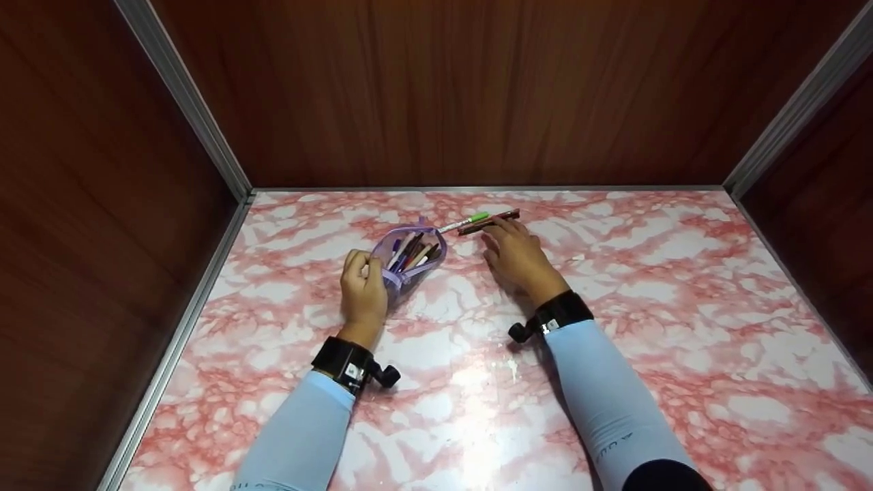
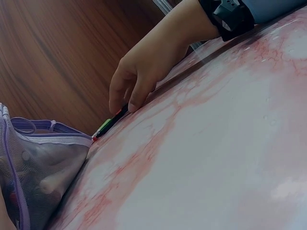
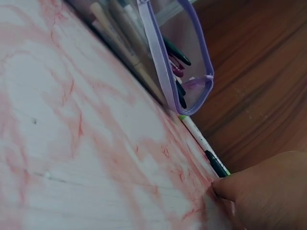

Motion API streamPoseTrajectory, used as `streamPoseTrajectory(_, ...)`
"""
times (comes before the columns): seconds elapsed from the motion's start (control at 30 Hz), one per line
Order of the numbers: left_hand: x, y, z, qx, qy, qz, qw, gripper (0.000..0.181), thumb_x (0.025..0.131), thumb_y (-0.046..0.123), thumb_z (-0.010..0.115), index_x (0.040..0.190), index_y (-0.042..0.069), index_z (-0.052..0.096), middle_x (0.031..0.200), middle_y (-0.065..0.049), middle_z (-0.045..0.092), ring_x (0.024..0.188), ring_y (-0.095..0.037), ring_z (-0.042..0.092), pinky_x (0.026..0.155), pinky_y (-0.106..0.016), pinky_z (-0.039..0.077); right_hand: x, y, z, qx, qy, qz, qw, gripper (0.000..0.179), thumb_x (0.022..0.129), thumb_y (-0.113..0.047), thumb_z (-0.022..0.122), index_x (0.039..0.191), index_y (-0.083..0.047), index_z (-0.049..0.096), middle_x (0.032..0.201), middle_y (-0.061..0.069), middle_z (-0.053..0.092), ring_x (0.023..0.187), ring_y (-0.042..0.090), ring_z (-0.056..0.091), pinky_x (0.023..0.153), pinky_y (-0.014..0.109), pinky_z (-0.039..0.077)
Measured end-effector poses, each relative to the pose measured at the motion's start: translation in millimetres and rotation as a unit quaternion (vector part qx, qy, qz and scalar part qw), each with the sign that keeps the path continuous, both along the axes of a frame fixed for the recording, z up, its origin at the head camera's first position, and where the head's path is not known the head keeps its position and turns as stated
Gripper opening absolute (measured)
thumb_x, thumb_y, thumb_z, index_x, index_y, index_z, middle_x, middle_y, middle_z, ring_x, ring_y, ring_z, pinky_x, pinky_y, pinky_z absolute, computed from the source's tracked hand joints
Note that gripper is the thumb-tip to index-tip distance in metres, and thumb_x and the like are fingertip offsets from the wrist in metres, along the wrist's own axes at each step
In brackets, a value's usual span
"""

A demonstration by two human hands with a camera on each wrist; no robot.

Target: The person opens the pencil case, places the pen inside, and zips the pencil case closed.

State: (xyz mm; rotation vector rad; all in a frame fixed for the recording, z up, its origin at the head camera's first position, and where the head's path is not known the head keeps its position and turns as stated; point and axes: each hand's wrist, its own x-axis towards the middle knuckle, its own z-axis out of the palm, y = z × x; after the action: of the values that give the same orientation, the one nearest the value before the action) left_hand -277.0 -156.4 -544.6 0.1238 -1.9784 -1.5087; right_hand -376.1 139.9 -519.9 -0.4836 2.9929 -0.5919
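A purple-trimmed mesh pencil case (image 1: 417,271) stands with its mouth gaping, several pens and markers (image 1: 413,249) inside it. My left hand (image 1: 363,290) grips its near left edge, fingers curled over the trim. Just beyond the case, a white pen with a green cap (image 1: 455,224) lies on the table, its pale end close to the mouth's rim. Beside it is a dark pen (image 1: 472,228), which my right hand (image 1: 522,259) pinches between thumb and fingers, low over the surface. In the right wrist view, the thumb (image 3: 225,188) hides part of that dark pen (image 3: 217,164).
The table (image 1: 682,307) has a red and white marbled top. Brown wood-grain panels (image 1: 477,95) rise at the back and both sides, with a metal strip (image 1: 218,146) at the back left corner. Both forearms wear pale blue sleeves (image 1: 607,389) and black wrist bands.
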Motion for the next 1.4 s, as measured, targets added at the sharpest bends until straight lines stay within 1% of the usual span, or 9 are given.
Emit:
streamPoseTrajectory(0.2, 0.2, -0.5, -0.6, 0.004, -0.003, -0.004, 1.0000, 0.019, 0.107, 0.011, 0.062, 0.090, 0.003, 0.066, 0.100, -0.008, 0.063, 0.095, -0.016, 0.060, 0.083, -0.024, 0.051, 2.4, -0.5, -1.9, 0.022, -0.016, 0.011, 0.9996, 0.057, 0.120, -0.036, 0.053, 0.175, -0.024, 0.044, 0.189, 0.007, 0.027, 0.172, 0.047, 0.026, 0.133, 0.075, 0.027)
streamPoseTrajectory(0.5, -1.5, -0.5, -0.3, -0.002, 0.004, 0.003, 1.0000, 0.020, 0.107, 0.010, 0.063, 0.089, 0.002, 0.065, 0.099, -0.011, 0.062, 0.098, -0.020, 0.059, 0.087, -0.025, 0.048, 2.8, -1.7, -1.2, 0.022, 0.019, 0.003, 0.9996, 0.059, 0.118, -0.036, 0.057, 0.175, -0.024, 0.045, 0.172, 0.019, 0.042, 0.163, 0.050, 0.035, 0.125, 0.073, 0.036)
streamPoseTrajectory(0.6, -1.8, -0.8, -0.4, 0.000, 0.004, 0.001, 1.0000, 0.020, 0.107, 0.010, 0.063, 0.088, 0.002, 0.065, 0.099, -0.010, 0.061, 0.097, -0.019, 0.059, 0.087, -0.025, 0.049, 2.0, -1.7, -1.7, 0.030, 0.023, 0.007, 0.9993, 0.060, 0.118, -0.036, 0.056, 0.175, -0.021, 0.044, 0.180, 0.017, 0.036, 0.168, 0.047, 0.030, 0.127, 0.075, 0.035)
streamPoseTrajectory(0.73, -1.2, -0.8, -0.1, 0.001, 0.001, -0.001, 1.0000, 0.020, 0.107, 0.010, 0.063, 0.089, 0.003, 0.065, 0.100, -0.009, 0.062, 0.097, -0.018, 0.060, 0.087, -0.025, 0.049, 2.4, -1.5, -1.1, 0.045, 0.001, 0.017, 0.9988, 0.061, 0.120, -0.036, 0.050, 0.178, -0.021, 0.039, 0.190, 0.008, 0.025, 0.176, 0.041, 0.020, 0.133, 0.078, 0.028)
streamPoseTrajectory(0.83, -0.7, -0.4, 0.3, 0.002, 0.001, -0.001, 1.0000, 0.020, 0.107, 0.010, 0.063, 0.089, 0.003, 0.066, 0.100, -0.010, 0.063, 0.097, -0.018, 0.060, 0.087, -0.025, 0.049, 3.8, -1.8, 0.3, 0.046, -0.005, 0.014, 0.9988, 0.060, 0.120, -0.037, 0.049, 0.178, -0.022, 0.039, 0.188, 0.006, 0.031, 0.175, 0.041, 0.022, 0.132, 0.079, 0.027)
streamPoseTrajectory(1.0, -0.6, -0.1, 0.3, 0.002, -0.005, -0.001, 1.0000, 0.020, 0.108, 0.013, 0.063, 0.090, 0.003, 0.067, 0.100, -0.009, 0.063, 0.097, -0.018, 0.060, 0.086, -0.025, 0.049, 6.7, -1.7, 1.8, 0.041, 0.038, 0.000, 0.9985, 0.051, 0.121, -0.034, 0.050, 0.170, -0.022, 0.054, 0.170, 0.010, 0.054, 0.160, 0.044, 0.041, 0.119, 0.076, 0.036)
streamPoseTrajectory(1.2, -0.2, -0.5, 0.0, 0.002, -0.012, -0.003, 0.9999, 0.022, 0.108, 0.015, 0.063, 0.090, 0.002, 0.067, 0.100, -0.008, 0.063, 0.098, -0.018, 0.060, 0.085, -0.025, 0.049, 8.8, 1.9, 2.9, 0.015, 0.080, -0.020, 0.9965, 0.031, 0.117, -0.026, 0.062, 0.142, -0.019, 0.077, 0.138, 0.011, 0.071, 0.134, 0.041, 0.059, 0.105, 0.069, 0.044)
streamPoseTrajectory(1.3, -0.8, -0.7, 0.0, 0.002, -0.002, -0.004, 1.0000, 0.021, 0.107, 0.011, 0.062, 0.089, 0.001, 0.066, 0.099, -0.009, 0.062, 0.097, -0.018, 0.059, 0.086, -0.024, 0.048, 8.2, 3.9, 4.6, 0.007, 0.077, -0.017, 0.9969, 0.024, 0.112, -0.019, 0.066, 0.130, -0.017, 0.081, 0.127, 0.010, 0.073, 0.125, 0.040, 0.066, 0.102, 0.068, 0.050)
streamPoseTrajectory(1.4, -1.6, -0.7, -0.1, 0.004, 0.011, -0.007, 0.9999, 0.020, 0.105, 0.007, 0.062, 0.088, -0.001, 0.065, 0.097, -0.009, 0.061, 0.096, -0.018, 0.058, 0.086, -0.023, 0.047, 7.9, 5.8, 8.9, -0.006, 0.040, -0.007, 0.9992, 0.022, 0.110, -0.014, 0.066, 0.126, -0.015, 0.081, 0.121, 0.010, 0.072, 0.115, 0.037, 0.070, 0.101, 0.061, 0.057)
